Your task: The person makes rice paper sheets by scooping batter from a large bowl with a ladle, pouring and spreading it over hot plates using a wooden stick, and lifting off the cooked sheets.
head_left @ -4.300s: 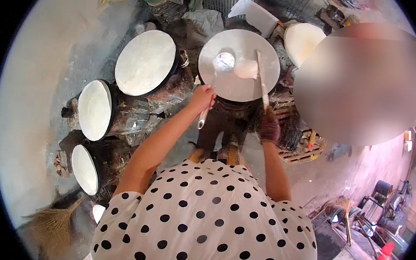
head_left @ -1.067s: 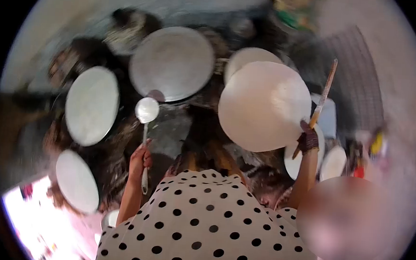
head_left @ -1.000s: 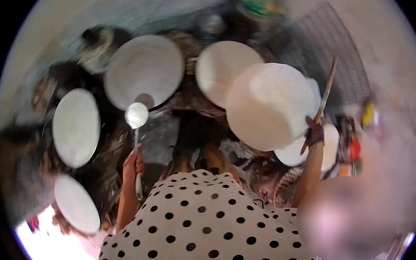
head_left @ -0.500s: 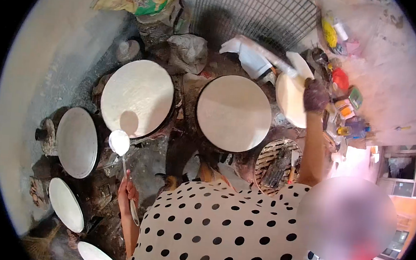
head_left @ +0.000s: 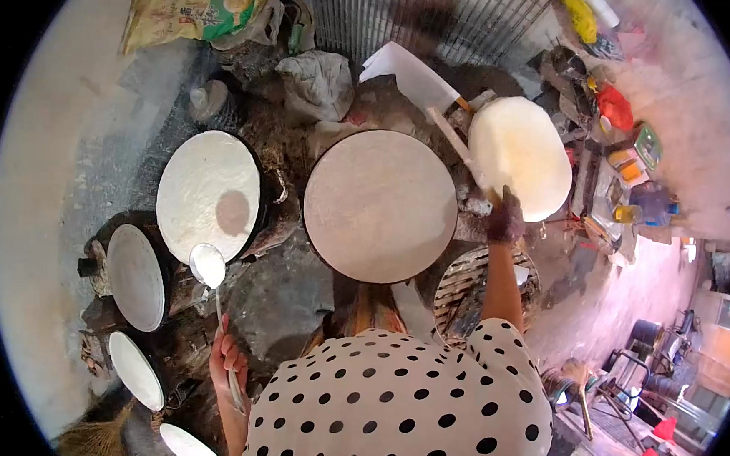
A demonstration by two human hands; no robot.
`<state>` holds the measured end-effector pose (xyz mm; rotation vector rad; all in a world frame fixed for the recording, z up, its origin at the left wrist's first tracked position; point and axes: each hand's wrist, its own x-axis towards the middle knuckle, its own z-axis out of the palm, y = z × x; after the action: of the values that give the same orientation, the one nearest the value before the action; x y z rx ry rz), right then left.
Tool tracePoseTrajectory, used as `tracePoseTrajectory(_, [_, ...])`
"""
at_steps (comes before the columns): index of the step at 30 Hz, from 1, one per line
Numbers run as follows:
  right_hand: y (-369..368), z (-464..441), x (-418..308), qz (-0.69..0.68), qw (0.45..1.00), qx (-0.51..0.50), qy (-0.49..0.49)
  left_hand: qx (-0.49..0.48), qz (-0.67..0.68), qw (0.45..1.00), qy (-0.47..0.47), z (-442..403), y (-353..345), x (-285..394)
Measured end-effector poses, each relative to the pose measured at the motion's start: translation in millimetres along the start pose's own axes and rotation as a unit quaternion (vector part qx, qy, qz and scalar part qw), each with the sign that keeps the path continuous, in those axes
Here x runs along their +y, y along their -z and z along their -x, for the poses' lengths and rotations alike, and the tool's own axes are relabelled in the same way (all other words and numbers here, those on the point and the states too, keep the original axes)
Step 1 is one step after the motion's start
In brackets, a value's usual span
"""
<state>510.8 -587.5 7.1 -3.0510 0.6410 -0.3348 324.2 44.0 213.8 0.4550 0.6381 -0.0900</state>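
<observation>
My left hand [head_left: 228, 360] is closed round the handle of a ladle [head_left: 207, 264], whose bowl holds white batter. The bowl hangs over the near edge of a round griddle coated in white batter [head_left: 209, 187]. In my gloved right hand [head_left: 506, 218] is a long flat wooden stick [head_left: 451, 139], slanting up and left. That hand is by the near edge of a stack of pale round flatbreads [head_left: 520, 158]. Between my hands is a round griddle [head_left: 380, 206] with a smooth, pale tan surface.
More griddles stand at the left: a bare grey one [head_left: 137, 278] and smaller white-covered ones [head_left: 136, 370]. A slatted round rack [head_left: 461, 294] lies below my right forearm. Behind are a grey sack [head_left: 316, 85], a white cloth [head_left: 412, 74] and a wire grid [head_left: 428, 19]. Jars and packets line the right.
The view has turned back from the left. My right hand, which held up a large flatbread and the stick, is now lower, beside the stack. My left hand still holds the ladle.
</observation>
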Motion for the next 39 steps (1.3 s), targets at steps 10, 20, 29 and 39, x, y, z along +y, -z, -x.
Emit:
tracePoseTrajectory(10, [106, 159, -291, -0.298, 0.825, -0.214, 0.43, 0.074, -0.015, 0.987, -0.14, 144, 65, -52])
tracePoseTrajectory(20, [105, 452, -422, -0.299, 0.551, -0.446, 0.639, -0.004, 0.495, 0.789, -0.364, 329, 253, -183])
tracePoseTrajectory(29, [204, 748, -443, -0.127, 0.266, -0.424, 0.856, 0.496, 0.226, 0.762, -0.349, 436, 478, -256])
tracePoseTrajectory(39, [239, 875, -429, 0.228, 0.194, -0.296, 0.907, 0.524, 0.205, 0.792, -0.239, 411, 652, -293])
